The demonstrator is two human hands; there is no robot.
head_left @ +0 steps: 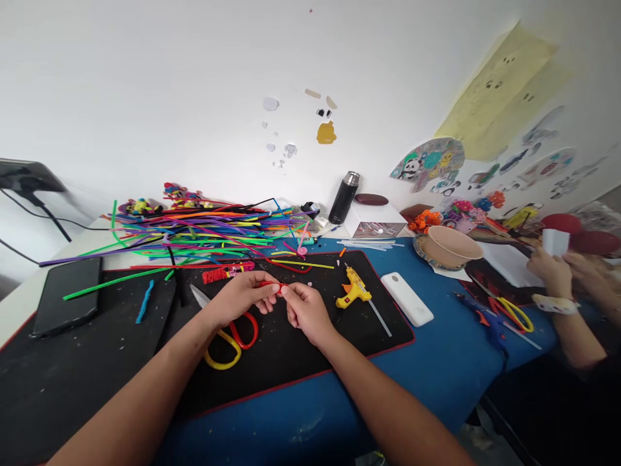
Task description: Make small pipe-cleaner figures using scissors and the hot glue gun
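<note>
My left hand [247, 296] and my right hand [306, 310] meet over the black mat [291, 362], fingertips pinched on a small red piece [277, 288] between them. Most of that piece is hidden by the fingers. Scissors with one red and one yellow handle [222, 353] lie partly under my left wrist, their blades open. Behind my left hand is a red crinkled bundle [218, 274]. A yellow glue gun [354, 289] with a clear stick rests to the right of my right hand.
Many coloured pipe cleaners [208, 226] pile up at the back left. A black bottle [345, 198], a white power bank [406, 299] and a beige bowl [453, 246] stand or lie rightward. Another person's hands [553, 268] hold white paper at far right.
</note>
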